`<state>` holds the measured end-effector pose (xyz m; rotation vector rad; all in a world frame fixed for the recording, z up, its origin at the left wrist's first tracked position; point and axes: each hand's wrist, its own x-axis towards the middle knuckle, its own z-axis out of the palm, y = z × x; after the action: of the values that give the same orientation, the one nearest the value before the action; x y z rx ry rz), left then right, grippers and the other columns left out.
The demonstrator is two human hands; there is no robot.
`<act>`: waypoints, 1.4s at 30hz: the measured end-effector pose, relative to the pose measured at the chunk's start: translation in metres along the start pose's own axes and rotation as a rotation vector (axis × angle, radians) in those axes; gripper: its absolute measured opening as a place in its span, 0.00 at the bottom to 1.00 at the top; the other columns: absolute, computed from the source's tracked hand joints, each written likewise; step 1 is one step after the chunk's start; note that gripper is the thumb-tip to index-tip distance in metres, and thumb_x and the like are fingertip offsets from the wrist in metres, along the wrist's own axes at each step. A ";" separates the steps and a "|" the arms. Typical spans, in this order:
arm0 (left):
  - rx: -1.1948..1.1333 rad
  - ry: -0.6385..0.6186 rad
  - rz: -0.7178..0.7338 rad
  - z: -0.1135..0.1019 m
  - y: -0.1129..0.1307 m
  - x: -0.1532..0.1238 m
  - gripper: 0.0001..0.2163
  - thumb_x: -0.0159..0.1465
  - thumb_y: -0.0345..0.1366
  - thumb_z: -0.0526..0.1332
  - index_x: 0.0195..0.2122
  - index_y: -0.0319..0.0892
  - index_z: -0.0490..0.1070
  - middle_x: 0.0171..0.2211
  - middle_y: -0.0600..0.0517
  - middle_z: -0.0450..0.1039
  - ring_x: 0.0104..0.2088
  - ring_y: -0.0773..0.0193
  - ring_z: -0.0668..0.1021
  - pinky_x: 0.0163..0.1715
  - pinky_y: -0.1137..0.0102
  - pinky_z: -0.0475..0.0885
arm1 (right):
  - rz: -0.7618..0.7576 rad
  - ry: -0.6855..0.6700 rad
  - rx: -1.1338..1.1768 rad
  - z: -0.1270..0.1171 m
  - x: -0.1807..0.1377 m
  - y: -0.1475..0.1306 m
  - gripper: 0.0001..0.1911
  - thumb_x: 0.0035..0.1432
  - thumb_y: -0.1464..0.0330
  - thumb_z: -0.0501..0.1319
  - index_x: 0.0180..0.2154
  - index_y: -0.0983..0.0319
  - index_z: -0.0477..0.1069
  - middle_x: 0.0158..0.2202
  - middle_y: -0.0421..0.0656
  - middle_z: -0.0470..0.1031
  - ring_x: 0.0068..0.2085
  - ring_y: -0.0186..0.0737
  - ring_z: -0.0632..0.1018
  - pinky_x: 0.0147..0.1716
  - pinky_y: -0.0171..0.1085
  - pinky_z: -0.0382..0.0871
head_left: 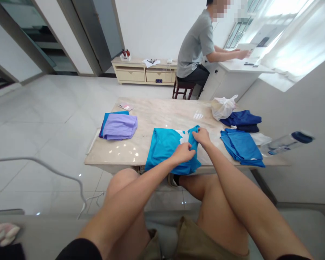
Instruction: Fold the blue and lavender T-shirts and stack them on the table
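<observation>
A turquoise T-shirt (164,144) with a white print lies partly folded at the front edge of the table, its lower side hanging slightly over. My right hand (202,137) pinches the cloth at its far right corner, where the fabric is raised and bunched. Nearer to me, my left hand (184,152) lies across the shirt just below the print, with its fingers closed on the fabric near the right side. Part of the print is hidden behind my left hand.
Folded lilac clothing (120,126) and a phone (125,107) lie on the table's left. To the right are blue folded clothing (242,146), darker blue clothing (242,118), a plastic bag (224,107) and a clear bottle (283,144). A person (196,43) sits beyond the table (148,112).
</observation>
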<state>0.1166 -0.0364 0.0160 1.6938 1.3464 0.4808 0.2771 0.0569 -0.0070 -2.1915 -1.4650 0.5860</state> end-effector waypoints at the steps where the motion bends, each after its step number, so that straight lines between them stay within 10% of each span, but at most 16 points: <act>1: -0.015 0.000 -0.011 -0.019 -0.014 -0.004 0.02 0.65 0.32 0.64 0.36 0.41 0.76 0.36 0.47 0.82 0.42 0.55 0.82 0.43 0.65 0.77 | -0.058 -0.020 0.068 0.005 -0.004 -0.015 0.03 0.60 0.69 0.66 0.34 0.62 0.77 0.35 0.50 0.84 0.47 0.53 0.85 0.46 0.39 0.79; 7: 0.023 0.061 -0.314 -0.132 -0.109 -0.041 0.07 0.63 0.38 0.64 0.39 0.42 0.75 0.39 0.45 0.84 0.44 0.50 0.85 0.39 0.66 0.76 | -0.216 -0.305 0.667 0.025 -0.030 -0.086 0.12 0.66 0.67 0.68 0.49 0.63 0.73 0.39 0.47 0.84 0.33 0.41 0.85 0.33 0.41 0.84; 12: 0.309 0.203 -0.396 -0.155 -0.146 -0.034 0.17 0.63 0.39 0.67 0.50 0.36 0.76 0.56 0.29 0.81 0.63 0.35 0.80 0.58 0.57 0.74 | -0.222 -0.264 0.245 0.020 -0.029 -0.065 0.06 0.65 0.69 0.67 0.44 0.65 0.78 0.37 0.50 0.85 0.39 0.45 0.87 0.41 0.41 0.84; 17: 0.144 0.116 -0.416 -0.122 -0.144 0.002 0.14 0.62 0.42 0.70 0.44 0.39 0.78 0.49 0.36 0.85 0.52 0.41 0.86 0.46 0.62 0.78 | -0.104 -0.393 -0.285 0.033 -0.026 -0.026 0.09 0.65 0.64 0.70 0.36 0.63 0.78 0.36 0.52 0.84 0.45 0.53 0.87 0.48 0.45 0.83; 26: -0.192 0.123 -0.378 -0.113 -0.125 0.018 0.13 0.56 0.41 0.76 0.28 0.42 0.74 0.22 0.52 0.74 0.28 0.55 0.80 0.28 0.66 0.73 | -0.182 -0.498 -0.183 0.057 -0.033 -0.006 0.15 0.56 0.54 0.75 0.35 0.57 0.81 0.28 0.54 0.82 0.32 0.59 0.86 0.34 0.55 0.83; 37: -0.365 0.490 0.056 -0.183 -0.097 0.008 0.15 0.62 0.48 0.71 0.40 0.40 0.83 0.36 0.49 0.83 0.40 0.57 0.81 0.43 0.67 0.76 | -0.336 -0.063 0.472 -0.001 -0.013 -0.042 0.25 0.61 0.48 0.70 0.44 0.63 0.81 0.42 0.51 0.87 0.45 0.51 0.87 0.47 0.43 0.80; 42: -0.196 0.637 0.145 -0.196 -0.084 -0.008 0.08 0.62 0.42 0.70 0.35 0.43 0.80 0.55 0.46 0.81 0.55 0.54 0.80 0.54 0.66 0.75 | -0.429 0.022 0.364 -0.012 -0.027 -0.050 0.23 0.62 0.48 0.70 0.41 0.62 0.81 0.44 0.51 0.86 0.46 0.50 0.85 0.49 0.44 0.78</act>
<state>-0.0807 0.0351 0.0519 1.5361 1.5493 1.2743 0.2369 0.0480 0.0338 -1.5446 -1.6060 0.6155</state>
